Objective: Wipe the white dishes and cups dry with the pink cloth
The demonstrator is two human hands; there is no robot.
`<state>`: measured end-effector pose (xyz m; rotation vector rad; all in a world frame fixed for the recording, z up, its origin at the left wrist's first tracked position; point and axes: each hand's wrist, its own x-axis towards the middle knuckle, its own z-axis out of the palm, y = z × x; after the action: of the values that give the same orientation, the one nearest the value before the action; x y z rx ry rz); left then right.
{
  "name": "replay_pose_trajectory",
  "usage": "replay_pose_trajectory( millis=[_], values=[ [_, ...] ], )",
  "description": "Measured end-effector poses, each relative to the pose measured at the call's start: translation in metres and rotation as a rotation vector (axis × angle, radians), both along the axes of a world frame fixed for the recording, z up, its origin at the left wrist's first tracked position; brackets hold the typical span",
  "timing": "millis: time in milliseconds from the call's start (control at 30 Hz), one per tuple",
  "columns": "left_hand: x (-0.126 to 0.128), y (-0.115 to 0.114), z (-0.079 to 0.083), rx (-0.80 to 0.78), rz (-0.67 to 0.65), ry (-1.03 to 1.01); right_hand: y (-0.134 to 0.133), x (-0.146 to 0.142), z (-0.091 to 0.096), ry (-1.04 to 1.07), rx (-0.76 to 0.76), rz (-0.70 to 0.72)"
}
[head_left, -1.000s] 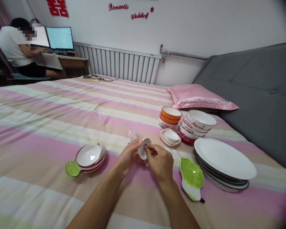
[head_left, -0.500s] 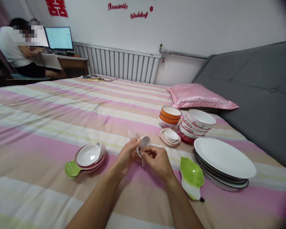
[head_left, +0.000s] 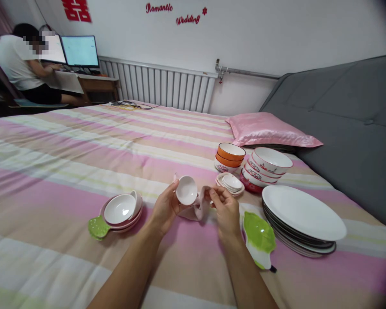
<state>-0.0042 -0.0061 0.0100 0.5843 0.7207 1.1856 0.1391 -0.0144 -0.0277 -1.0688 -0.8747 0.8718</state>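
Observation:
My left hand [head_left: 167,205] is closed on a small white bowl [head_left: 187,190], its hollow turned toward me. Pinched in my right hand [head_left: 224,206] is a pinkish-grey cloth [head_left: 197,210], which hangs below and beside the bowl. Left of my hands, a white bowl [head_left: 118,209] with a small cup leaning in it rests in pink dishes with a green leaf-shaped handle [head_left: 98,227]. To the right lies a green and white leaf-shaped dish [head_left: 260,236]. Several small white dishes [head_left: 231,183] sit nested just beyond my right hand.
A stack of white plates [head_left: 304,212] stands at the right. Behind it are stacked white bowls [head_left: 272,161], orange bowls [head_left: 230,152] and a pink pillow [head_left: 272,128]. Cables [head_left: 131,105] lie at the bed's far edge. A person [head_left: 16,68] sits at a desk, far left.
The small bowl has turned to show its inside. My right hand has moved right, away from the bowl, drawing the cloth out with it.

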Motion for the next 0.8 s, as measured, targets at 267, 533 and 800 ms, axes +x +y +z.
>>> replay_pose_trajectory(
  millis=[267,533,800],
  values=[
    [0.0056,-0.0027,-0.0071,-0.002,-0.195,0.102,0.0011,-0.0020,-0.0029,-0.080,0.065,-0.003],
    [0.0054,-0.0039,-0.0104,-0.004,-0.239,0.114,0.0020,-0.0039,-0.0048,-0.093,0.063,0.052],
    [0.0064,-0.0046,-0.0106,-0.013,-0.253,0.173,-0.0005,-0.0029,-0.0029,-0.194,0.074,-0.019]
  ],
)
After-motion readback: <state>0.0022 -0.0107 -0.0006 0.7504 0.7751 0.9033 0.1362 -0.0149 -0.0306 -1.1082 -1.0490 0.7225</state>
